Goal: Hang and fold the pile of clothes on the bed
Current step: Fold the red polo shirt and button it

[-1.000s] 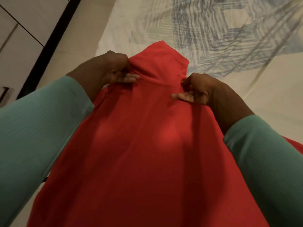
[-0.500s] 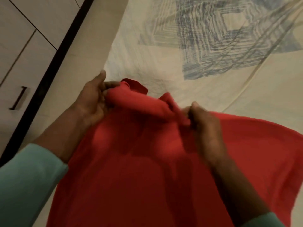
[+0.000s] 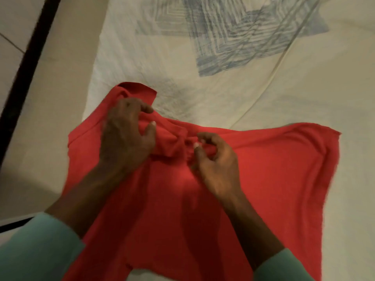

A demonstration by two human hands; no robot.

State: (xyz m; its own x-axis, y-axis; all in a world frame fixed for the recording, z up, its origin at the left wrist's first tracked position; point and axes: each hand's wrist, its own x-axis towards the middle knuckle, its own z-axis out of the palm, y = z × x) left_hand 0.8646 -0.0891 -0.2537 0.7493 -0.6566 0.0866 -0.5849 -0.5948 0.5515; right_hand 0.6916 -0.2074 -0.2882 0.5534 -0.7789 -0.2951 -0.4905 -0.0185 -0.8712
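Red cloth fills the lower middle of our view: we count one garment (image 3: pixel 253 179), spread on the bed (image 3: pixel 243 94) near its left edge. Its collar end (image 3: pixel 138 92) points away from us toward the upper left, and the long axis runs from that collar back toward our body, where the cloth passes out of view at the bottom. One broad flap reaches out to the right, its edge lying flat on the sheet.

We count two hands, both on the garment just below the collar. Our left hand (image 3: pixel 125 136) is curled over a bunched ridge of cloth, thumb and fingers closing around it. Our right hand (image 3: pixel 215 159) sits just beside it, thumb and forefinger pinching a small fold at the ridge's right end, the other fingers loosely bent. Two pale green sleeves (image 3: pixel 34 252) cover our forearms at the bottom corners.

The sheet is cream, with one blue striped patch (image 3: pixel 243 35) well beyond the collar, toward the far side. Pale floor (image 3: pixel 50 98) shows past the bed's left edge.
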